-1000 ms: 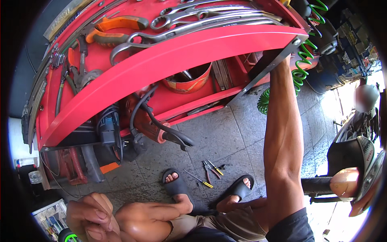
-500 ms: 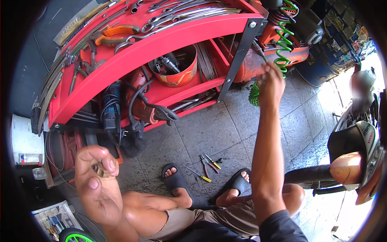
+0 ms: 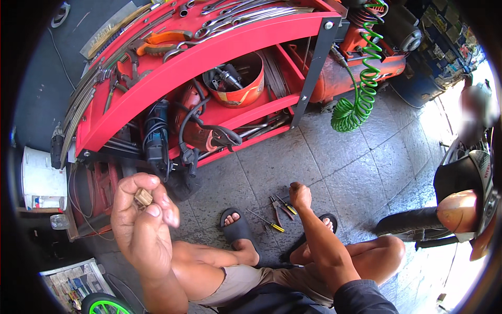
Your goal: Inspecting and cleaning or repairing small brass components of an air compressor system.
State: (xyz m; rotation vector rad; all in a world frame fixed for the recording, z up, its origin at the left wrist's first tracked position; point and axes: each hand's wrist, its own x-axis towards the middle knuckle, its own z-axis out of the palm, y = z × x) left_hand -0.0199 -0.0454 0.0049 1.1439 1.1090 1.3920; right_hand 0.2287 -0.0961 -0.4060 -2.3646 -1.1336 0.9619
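Raised at the left, my left hand has its fingers curled round a small tan, brass-like part with ridged sides; its exact kind is unclear. My right hand is closed in a fist above the floor, just beyond the tools between my feet; whatever is inside it, if anything, is hidden. Under and beside that fist lie pliers with reddish handles, a yellow-handled screwdriver and another yellow-handled tool.
A red tool cart with spanners and pliers stands ahead. On its lower shelf are a red bucket and a blue power tool. A green coiled hose hangs by an orange compressor. A motorcycle wheel is at the right.
My right hand has come down from beside the green hose toward the floor tools. My left hand has turned slightly, still holding the tan part. The view has shifted a little.
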